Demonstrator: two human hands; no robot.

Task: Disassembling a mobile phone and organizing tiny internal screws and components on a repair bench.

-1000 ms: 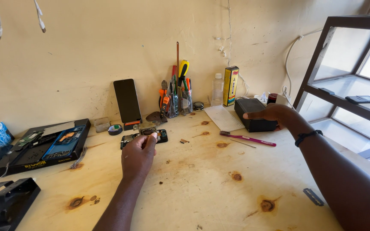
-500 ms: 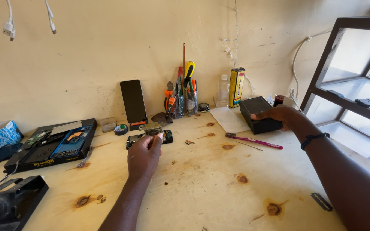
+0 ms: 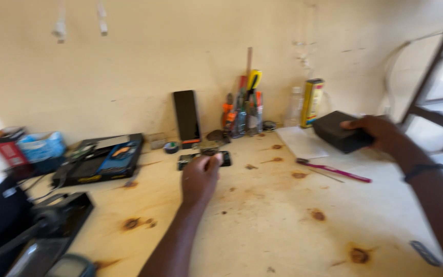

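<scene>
My left hand point(image 3: 201, 177) rests on the wooden bench point(image 3: 262, 225) with its fingertips on a small dark opened phone point(image 3: 203, 158) lying flat. My right hand point(image 3: 380, 132) grips a black box point(image 3: 340, 134) and holds it tilted just above the bench at the right. A pink-handled screwdriver point(image 3: 334, 170) lies below that box, beside a white sheet of paper point(image 3: 303, 142). The picture is blurred.
A dark phone point(image 3: 186, 118) leans upright against the wall. Next to it stand a holder full of tools point(image 3: 244, 110), a clear bottle point(image 3: 294, 105) and a yellow can point(image 3: 312, 101). A black tool tray point(image 3: 101, 158) and dark gear sit at the left. A metal window frame point(image 3: 437, 92) is at the right.
The right hand has lifted the black box off the bench and tilted it. The left hand stays on the small phone. The view has shifted a little to the left.
</scene>
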